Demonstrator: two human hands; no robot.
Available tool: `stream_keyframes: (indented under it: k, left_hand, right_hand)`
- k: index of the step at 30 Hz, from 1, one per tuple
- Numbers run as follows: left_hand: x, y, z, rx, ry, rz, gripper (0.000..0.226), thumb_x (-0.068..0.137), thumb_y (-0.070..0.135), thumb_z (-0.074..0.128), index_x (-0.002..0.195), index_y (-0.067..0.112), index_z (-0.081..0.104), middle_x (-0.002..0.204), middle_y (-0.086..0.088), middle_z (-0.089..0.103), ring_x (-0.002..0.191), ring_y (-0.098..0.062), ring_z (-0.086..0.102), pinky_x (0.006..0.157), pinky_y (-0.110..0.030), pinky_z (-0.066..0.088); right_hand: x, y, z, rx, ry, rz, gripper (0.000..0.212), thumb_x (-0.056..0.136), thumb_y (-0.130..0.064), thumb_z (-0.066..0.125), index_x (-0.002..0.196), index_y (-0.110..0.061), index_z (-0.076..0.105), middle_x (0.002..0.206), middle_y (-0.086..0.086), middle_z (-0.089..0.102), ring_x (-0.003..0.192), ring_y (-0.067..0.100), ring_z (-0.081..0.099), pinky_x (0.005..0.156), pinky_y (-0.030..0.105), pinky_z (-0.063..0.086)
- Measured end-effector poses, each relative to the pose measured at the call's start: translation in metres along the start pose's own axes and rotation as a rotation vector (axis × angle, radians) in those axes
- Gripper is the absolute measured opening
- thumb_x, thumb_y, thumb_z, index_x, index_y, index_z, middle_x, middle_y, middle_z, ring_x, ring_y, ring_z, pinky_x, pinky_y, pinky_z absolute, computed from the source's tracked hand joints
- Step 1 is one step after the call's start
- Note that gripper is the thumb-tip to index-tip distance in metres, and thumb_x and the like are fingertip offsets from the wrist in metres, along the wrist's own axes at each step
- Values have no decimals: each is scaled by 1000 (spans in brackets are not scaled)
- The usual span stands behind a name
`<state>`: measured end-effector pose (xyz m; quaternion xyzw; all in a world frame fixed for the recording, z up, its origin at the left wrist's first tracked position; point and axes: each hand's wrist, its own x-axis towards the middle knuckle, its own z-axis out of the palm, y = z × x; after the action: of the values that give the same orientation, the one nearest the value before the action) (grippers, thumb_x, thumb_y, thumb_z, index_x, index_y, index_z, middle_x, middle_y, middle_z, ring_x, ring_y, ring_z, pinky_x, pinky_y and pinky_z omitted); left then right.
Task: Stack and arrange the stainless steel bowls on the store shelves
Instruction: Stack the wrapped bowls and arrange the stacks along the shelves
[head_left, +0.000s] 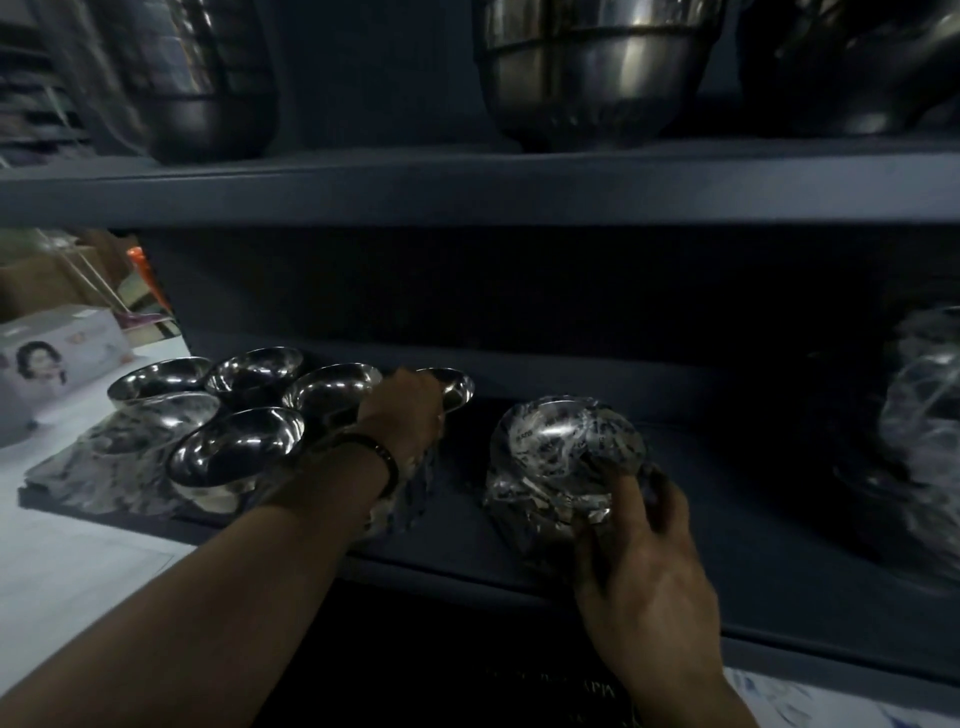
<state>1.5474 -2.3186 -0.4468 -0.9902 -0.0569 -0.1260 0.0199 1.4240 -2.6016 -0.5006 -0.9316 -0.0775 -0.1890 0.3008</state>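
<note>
on the lower shelf (753, 571), left of centre, five unwrapped bowls (239, 444) sit rim-up in a tight cluster, touching or nearly touching one another, on crumpled plastic wrap (98, 462). just to their right, an end bowl (454, 389) shows from behind the left hand (408, 413), which is closed over its near rim; the fingertips are hidden by the back of the hand. a dark bracelet (387, 460) circles that wrist. near the shelf's middle, apart from the cluster, stands a wrapped stack (563, 447) of bowls in clear printed plastic. the right hand (644, 566) grasps it from the near side, thumb (623, 491) pressed on the wrap and fingers curled round its right flank. at the far right, blurred, lies another wrapped bundle (924, 415). on the upper shelf (467, 187) stand large steel pots (592, 83), side by side. at the left edge, beyond the shelving, a pale printed box (57, 358) rests on a white surface.
</note>
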Motion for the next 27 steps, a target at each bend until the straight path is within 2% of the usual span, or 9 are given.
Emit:
stream_keyframes:
  k: [5, 9, 11, 13, 16, 18, 21, 24, 27]
  left_hand:
    - [-3, -7, 6, -91, 25, -4, 18, 93, 19, 64, 99, 16, 81, 100, -8, 79, 95, -30, 76, 84, -44, 64]
    - [-13, -6, -1, -194, 51, 31, 16, 96, 20, 66, 92, 14, 80, 92, -3, 79, 86, -22, 74, 78, -37, 61]
    - [-22, -5, -6, -249, 68, 23, 14, 98, 21, 66, 94, 18, 79, 94, 2, 77, 83, -14, 69, 73, -31, 54]
    - [-31, -5, -10, -290, 114, 25, 13, 99, 21, 65, 96, 22, 78, 99, 3, 75, 88, -15, 69, 74, -29, 51]
    - [-49, 0, -23, -302, 182, 57, 10, 100, 17, 67, 103, 19, 77, 107, 2, 72, 95, -20, 70, 75, -27, 48]
    - [-59, 3, -35, -309, 253, 103, 16, 95, 7, 71, 103, 19, 76, 109, 4, 71, 95, -16, 69, 75, -26, 50]
    - [-74, 10, -53, -327, 341, 179, 13, 97, 11, 70, 105, 20, 73, 112, 4, 68, 99, -17, 66, 79, -31, 54]
    - [-89, 27, -72, -303, 380, 221, 9, 102, 24, 64, 108, 21, 70, 114, 2, 66, 102, -27, 65, 84, -43, 57]
    - [-104, 48, -88, -301, 401, 280, 11, 103, 22, 63, 111, 20, 71, 116, 1, 65, 105, -27, 60, 90, -41, 53]
  right_hand:
    - [1, 3, 4, 67, 11, -5, 77, 93, -37, 71, 157, -40, 28, 163, 5, 26, 128, 35, 60, 72, 38, 55]
    - [-1, 5, 5, 170, 23, 1, 81, 95, -35, 69, 159, -41, 21, 164, 0, 26, 136, 32, 54, 84, 48, 60]
    - [0, 6, 5, 262, 23, 13, 78, 97, -33, 68, 160, -38, 22, 163, -3, 31, 139, 31, 53, 93, 51, 59]
    - [0, 8, 4, 317, 13, 30, 78, 98, -31, 68, 162, -31, 22, 162, -3, 34, 142, 29, 52, 102, 53, 56]
    - [-1, 8, 0, 378, -2, 41, 80, 98, -31, 71, 163, -27, 24, 163, -3, 37, 145, 24, 48, 112, 48, 50]
    - [-2, 6, -5, 419, -16, 50, 83, 97, -30, 73, 164, -27, 23, 162, -3, 39, 145, 19, 47, 114, 40, 48]
    - [-7, 2, -12, 434, -28, 54, 82, 97, -27, 74, 163, -24, 26, 159, -3, 41, 141, 17, 48, 106, 26, 42]
    - [-10, 0, -16, 415, -34, 58, 75, 98, -23, 72, 161, -20, 31, 157, 0, 44, 137, 18, 52, 101, 22, 42]
    - [-12, -2, -22, 409, -56, 79, 73, 99, -15, 72, 160, -22, 33, 158, 1, 43, 137, 19, 52, 98, 20, 39]
